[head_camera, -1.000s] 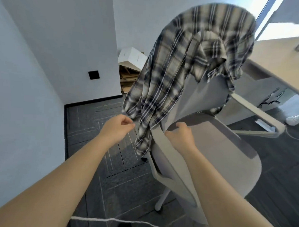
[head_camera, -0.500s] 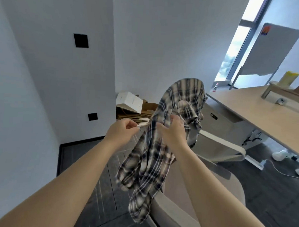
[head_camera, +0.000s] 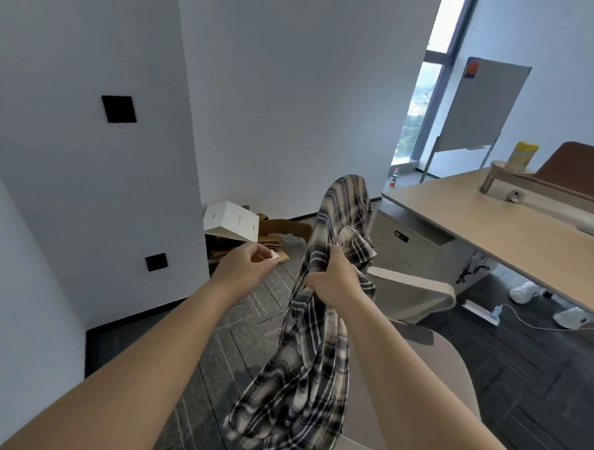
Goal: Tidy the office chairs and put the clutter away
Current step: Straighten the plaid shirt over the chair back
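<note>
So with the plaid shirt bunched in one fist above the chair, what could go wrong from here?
Only the right hand grips the plaid shirt, so it could slip from that grip. Its long tail hangs beside the office chair and may snag the armrest or drag on the floor. The left hand pinches something small, so helping is awkward.

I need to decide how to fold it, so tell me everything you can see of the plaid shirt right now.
The plaid shirt is soft woven cloth, checked in black, grey and cream. It is bunched, not spread out. The right hand grips it around its middle. Its upper part is draped over the beige chair's back, and a longer crumpled length hangs down beside the seat. The left hand is apart from it, pinching a small pale bit I cannot identify. The hem leaves the frame.
</note>
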Demonstrator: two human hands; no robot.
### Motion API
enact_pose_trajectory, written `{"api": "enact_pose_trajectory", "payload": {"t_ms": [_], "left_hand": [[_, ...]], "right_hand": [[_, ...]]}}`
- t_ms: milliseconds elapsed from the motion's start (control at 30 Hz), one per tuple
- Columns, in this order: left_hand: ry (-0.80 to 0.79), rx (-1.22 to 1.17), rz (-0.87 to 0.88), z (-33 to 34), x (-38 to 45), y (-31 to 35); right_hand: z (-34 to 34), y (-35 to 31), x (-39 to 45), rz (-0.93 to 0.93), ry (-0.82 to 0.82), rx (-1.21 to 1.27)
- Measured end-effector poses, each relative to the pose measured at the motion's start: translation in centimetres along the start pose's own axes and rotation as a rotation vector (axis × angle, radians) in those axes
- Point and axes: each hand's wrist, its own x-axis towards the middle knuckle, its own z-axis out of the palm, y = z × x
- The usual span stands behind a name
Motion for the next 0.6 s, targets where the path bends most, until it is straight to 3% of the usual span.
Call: {"api": "enact_pose_trajectory", "payload": {"t_ms": [300,400,600], "left_hand": [[-0.065,0.013,0.086,2.6,-3.1,3.0],[-0.086,0.014,0.131,3.8,-4.9,4.1],[-0.078,0.149,0.181,5.8,-6.6,5.1]], "right_hand": [[-5.3,4.1,-6.4,0.019,-0.153,0.172],[-7.6,5.2,-8.8,0.008,-0.175,0.106],[-9.6,5.1,-10.5,-0.107,0.136,-0.296]]}}
